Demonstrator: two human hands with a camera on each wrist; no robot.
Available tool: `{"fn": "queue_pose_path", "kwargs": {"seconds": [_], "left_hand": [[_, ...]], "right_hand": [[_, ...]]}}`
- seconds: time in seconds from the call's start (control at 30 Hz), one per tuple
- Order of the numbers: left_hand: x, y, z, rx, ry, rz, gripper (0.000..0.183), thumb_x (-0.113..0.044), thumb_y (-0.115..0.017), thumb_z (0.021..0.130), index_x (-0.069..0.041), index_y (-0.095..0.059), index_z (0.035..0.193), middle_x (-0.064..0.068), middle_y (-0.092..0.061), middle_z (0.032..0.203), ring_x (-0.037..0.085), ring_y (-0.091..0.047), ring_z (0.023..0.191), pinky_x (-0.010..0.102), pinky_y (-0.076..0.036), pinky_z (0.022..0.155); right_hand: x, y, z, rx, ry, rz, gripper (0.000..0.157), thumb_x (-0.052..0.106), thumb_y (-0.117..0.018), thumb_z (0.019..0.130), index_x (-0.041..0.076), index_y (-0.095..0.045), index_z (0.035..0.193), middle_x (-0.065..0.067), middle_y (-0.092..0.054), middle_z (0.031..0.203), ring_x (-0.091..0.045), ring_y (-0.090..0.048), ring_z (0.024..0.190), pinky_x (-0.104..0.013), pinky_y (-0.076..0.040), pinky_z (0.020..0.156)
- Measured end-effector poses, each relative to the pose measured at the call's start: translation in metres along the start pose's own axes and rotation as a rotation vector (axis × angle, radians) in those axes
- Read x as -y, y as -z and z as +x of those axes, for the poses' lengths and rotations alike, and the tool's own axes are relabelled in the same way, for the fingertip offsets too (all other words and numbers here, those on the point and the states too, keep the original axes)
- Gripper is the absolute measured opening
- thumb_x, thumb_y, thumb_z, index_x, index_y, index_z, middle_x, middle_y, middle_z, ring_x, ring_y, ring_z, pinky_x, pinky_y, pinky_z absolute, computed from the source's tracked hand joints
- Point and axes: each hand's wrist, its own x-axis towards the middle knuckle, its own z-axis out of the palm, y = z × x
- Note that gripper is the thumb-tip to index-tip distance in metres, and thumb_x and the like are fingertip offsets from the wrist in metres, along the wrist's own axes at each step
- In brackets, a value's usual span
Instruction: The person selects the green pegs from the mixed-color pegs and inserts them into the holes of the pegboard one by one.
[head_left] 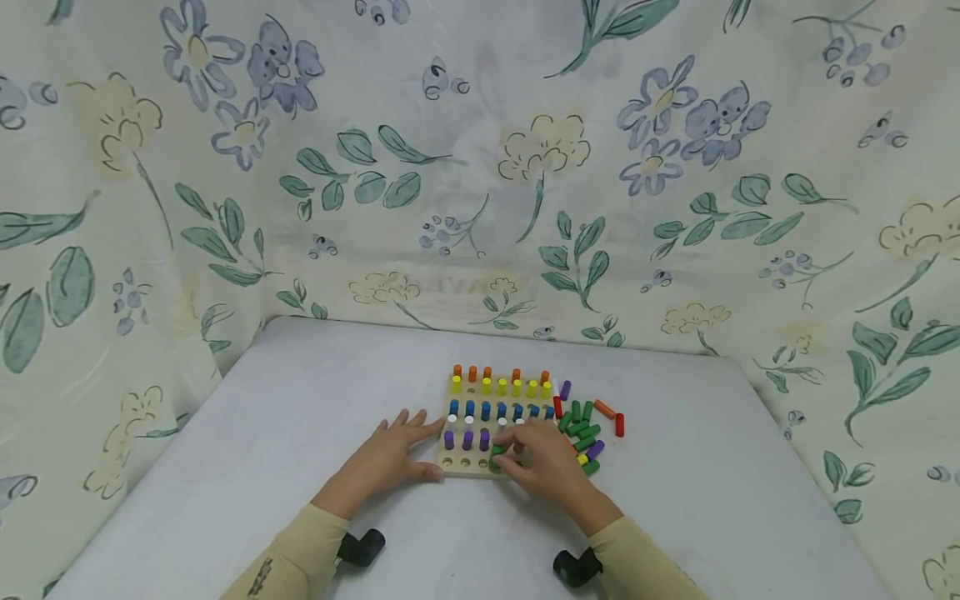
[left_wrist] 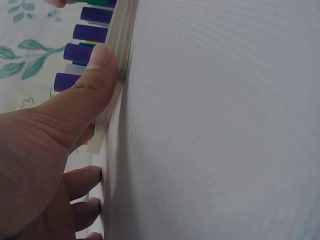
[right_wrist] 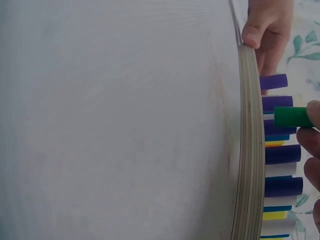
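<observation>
A wooden pegboard (head_left: 466,471) stands on the table, with rows of orange, yellow, blue, white and purple pegs upright in it. My left hand (head_left: 386,458) lies at its left side with fingers spread, the thumb (left_wrist: 100,62) touching the near edge by the corner. Between thumb and fingertips, my right hand (head_left: 543,460) pinches a green peg (right_wrist: 292,116) over the nearest row. In the right wrist view that peg is apart from the board's surface. Several holes of the nearest row show left of it; the right hand covers the row's right part.
Loose green pegs (head_left: 581,430) lie in a pile right of the board, with a few purple, red, orange and yellow ones among them. A red peg (head_left: 619,424) lies farthest right. Floral cloth (head_left: 480,208) hangs behind the white table (head_left: 337,367).
</observation>
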Motion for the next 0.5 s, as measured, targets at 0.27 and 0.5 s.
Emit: {"fn": "queue_pose_path", "kwargs": {"seconds": [0.27, 0.5], "left_hand": [[0.0020, 0.0003, -0.0009, 0.003, -0.004, -0.010, 0.087, -0.052, -0.082, 0.078, -0.020, -0.050, 0.152, 0.021, -0.036, 0.160, 0.045, -0.020, 0.151, 0.061, -0.012, 0.123], [0.0029, -0.0005, -0.0008, 0.002, -0.003, -0.011, 0.086, -0.051, -0.082, 0.079, -0.020, -0.050, 0.152, 0.021, -0.036, 0.160, 0.045, -0.021, 0.151, 0.061, -0.012, 0.124]], "right_hand": [[0.0064, -0.0031, 0.0053, 0.024, 0.005, 0.007, 0.016, 0.029, -0.078, 0.092, 0.023, -0.074, 0.107, 0.015, -0.065, 0.088, -0.010, -0.055, 0.083, -0.032, -0.049, 0.083], [0.0093, -0.0076, 0.0079, 0.015, 0.015, -0.006, 0.018, 0.031, -0.078, 0.092, 0.023, -0.074, 0.108, 0.015, -0.070, 0.094, -0.008, -0.055, 0.087, -0.034, -0.049, 0.086]]}}
